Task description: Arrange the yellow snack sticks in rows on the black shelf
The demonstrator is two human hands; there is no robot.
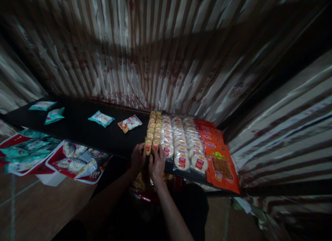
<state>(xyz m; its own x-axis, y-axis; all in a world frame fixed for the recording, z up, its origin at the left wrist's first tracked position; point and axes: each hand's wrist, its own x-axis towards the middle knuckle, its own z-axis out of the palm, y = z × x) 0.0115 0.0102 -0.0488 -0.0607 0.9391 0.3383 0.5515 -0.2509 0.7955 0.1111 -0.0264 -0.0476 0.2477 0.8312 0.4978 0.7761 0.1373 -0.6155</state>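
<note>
Left hand (pixel 138 157) and right hand (pixel 157 164) were both at the near end of two joined strips of small snack packets (pixel 153 132), yellow-labelled, lying flat on a black counter (pixel 77 123). The strips' long axis ran from the person toward the back curtain. The fingers (pixel 155 149) were half curled, tips on the strips' near end; whether they had firm hold could not be told. To the right lay rows of round crackers in clear wrap (pixel 181 144), each with a small red label, then orange packets (pixel 221 168) with a round yellow badge; no writing was legible. Farther left on the counter sat a teal-and-white packet (pixel 101 119) and a red-and-white packet (pixel 129 123). More packets (pixel 77 161) lay on the floor (pixel 44 206). A striped curtain (pixel 155 61) hung behind.
</note>
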